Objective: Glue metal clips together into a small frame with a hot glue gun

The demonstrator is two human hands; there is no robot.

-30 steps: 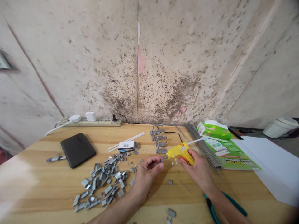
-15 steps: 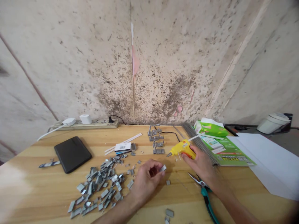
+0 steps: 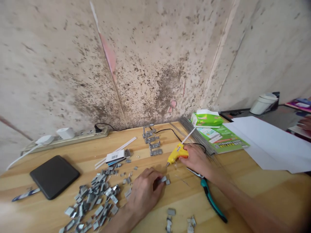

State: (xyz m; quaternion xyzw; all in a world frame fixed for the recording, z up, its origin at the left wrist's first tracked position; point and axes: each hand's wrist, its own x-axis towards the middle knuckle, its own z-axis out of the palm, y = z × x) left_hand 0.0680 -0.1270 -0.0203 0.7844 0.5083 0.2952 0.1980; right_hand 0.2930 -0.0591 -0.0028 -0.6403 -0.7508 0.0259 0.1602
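Note:
My left hand (image 3: 147, 191) pinches a small grey metal-looking piece (image 3: 163, 179) just above the wooden table, close to another small grey piece (image 3: 167, 182). In my right hand (image 3: 196, 158) is a yellow hot glue gun (image 3: 175, 153), its nozzle pointing down and left toward the left hand. A white glue stick (image 3: 189, 135) juts from its back. Pliers with teal handles (image 3: 212, 200) lie beneath my right wrist, their jaws partly hidden. To the left spreads a heap of grey pieces (image 3: 97, 197). Several joined grey pieces (image 3: 153, 142) stand in a row behind.
A black square pad (image 3: 54, 176) lies left, near a power strip (image 3: 80, 138). Farther right are thin grey rods (image 3: 198, 136), a green tissue pack (image 3: 206, 119) and white paper sheets (image 3: 272, 142). Part of another person's hand (image 3: 305, 123) shows at the right edge.
The view has turned to the right. My left hand has lowered its piece to the table beside the loose one. The glue gun's nozzle has tipped downward, nearer the left hand.

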